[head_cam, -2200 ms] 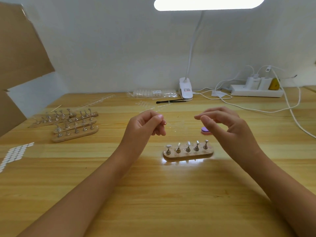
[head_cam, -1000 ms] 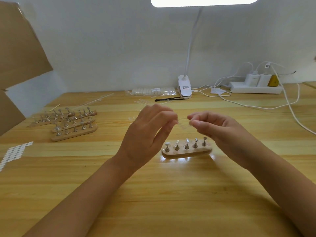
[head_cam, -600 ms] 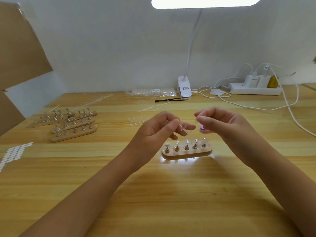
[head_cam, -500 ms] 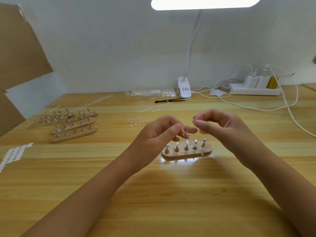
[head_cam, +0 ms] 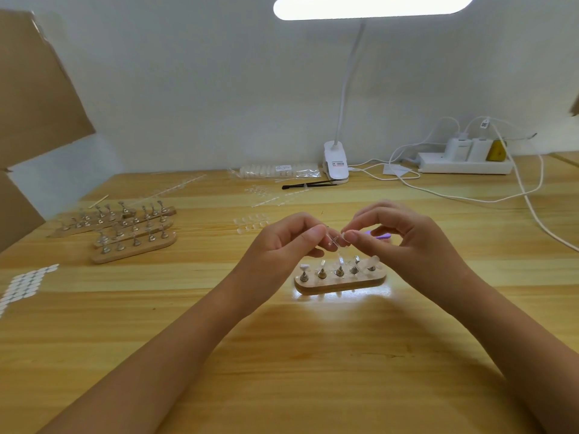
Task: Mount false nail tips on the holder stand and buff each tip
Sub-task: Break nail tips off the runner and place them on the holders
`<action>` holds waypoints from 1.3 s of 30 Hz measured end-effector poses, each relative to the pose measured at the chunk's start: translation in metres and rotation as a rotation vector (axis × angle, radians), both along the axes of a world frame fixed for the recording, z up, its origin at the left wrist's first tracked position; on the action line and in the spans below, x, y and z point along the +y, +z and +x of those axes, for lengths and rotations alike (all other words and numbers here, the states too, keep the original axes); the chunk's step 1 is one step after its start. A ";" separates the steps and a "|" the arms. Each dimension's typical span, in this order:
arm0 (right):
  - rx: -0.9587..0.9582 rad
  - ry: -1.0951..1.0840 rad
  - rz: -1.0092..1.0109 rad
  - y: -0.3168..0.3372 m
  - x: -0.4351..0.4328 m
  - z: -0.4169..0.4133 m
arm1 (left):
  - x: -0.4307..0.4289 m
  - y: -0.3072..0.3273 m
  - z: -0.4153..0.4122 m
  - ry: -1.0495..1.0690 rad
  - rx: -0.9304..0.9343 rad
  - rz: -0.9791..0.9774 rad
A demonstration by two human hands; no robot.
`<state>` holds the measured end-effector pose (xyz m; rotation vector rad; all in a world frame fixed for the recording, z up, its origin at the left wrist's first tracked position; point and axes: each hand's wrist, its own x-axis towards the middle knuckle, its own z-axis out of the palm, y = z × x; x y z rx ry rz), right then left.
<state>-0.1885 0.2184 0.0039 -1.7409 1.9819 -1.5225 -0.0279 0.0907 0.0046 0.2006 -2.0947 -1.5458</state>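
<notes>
Head view: both forearms reach in from the bottom edge over a wooden table (head_cam: 313, 386). The left hand (head_cam: 282, 245) and the right hand (head_cam: 416, 245) meet above the middle of the table, fingertips almost touching. Each hand has its thumb and forefinger closed in a pinch on a clear nail tip (head_cam: 334, 241), with the other fingers curled loosely beside them. The clear plastic shows as small crossing slivers between the two pinches; whether it is one piece or two cannot be told.

Just below and in front of the hands, the holder stand (head_cam: 340, 285) lies flat on the table, a short wooden bar with a row of five metal pegs (head_cam: 322, 272). The leftmost peg carries a white tip (head_cam: 303, 267), and a clear tip (head_cam: 371, 262) sits at the right end of the row.

A purple buffer (head_cam: 383, 235) peeks out behind the right hand's fingers. To the left, well apart, lie several more wooden stands (head_cam: 134, 242), and a sheet of white dots (head_cam: 25, 283) lies near the left edge. Loose clear tips (head_cam: 250, 222) lie beyond the left hand. At the back stand a bag of tips (head_cam: 279, 170), a black tool (head_cam: 308, 184), a clip-on lamp (head_cam: 336, 162) and a power strip (head_cam: 463, 166).
</notes>
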 end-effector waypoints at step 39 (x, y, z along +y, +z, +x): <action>0.090 0.059 -0.098 0.002 0.003 0.001 | -0.004 -0.001 -0.001 -0.036 0.014 0.138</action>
